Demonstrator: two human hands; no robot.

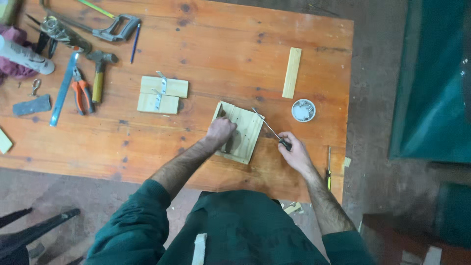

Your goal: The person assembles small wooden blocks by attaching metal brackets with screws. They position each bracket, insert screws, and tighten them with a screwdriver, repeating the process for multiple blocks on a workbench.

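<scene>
Screwdriver on the wooden panel, frame centre.
My left hand (221, 130) presses closed on the panel (244, 132); my right hand (293, 151) grips the screwdriver (269, 127), tip on its top edge. A round tin (303, 110), right of it, holds small pale bits I can't make out.

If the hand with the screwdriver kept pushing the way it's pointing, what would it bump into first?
The right hand points its screwdriver up-left; the tip already seems to meet the small wooden panel that the left hand steadies.

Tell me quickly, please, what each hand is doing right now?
Left hand: closed, pressing down on the small wooden panel.
Right hand: closed around the screwdriver, its tip at the panel's edge.
</scene>
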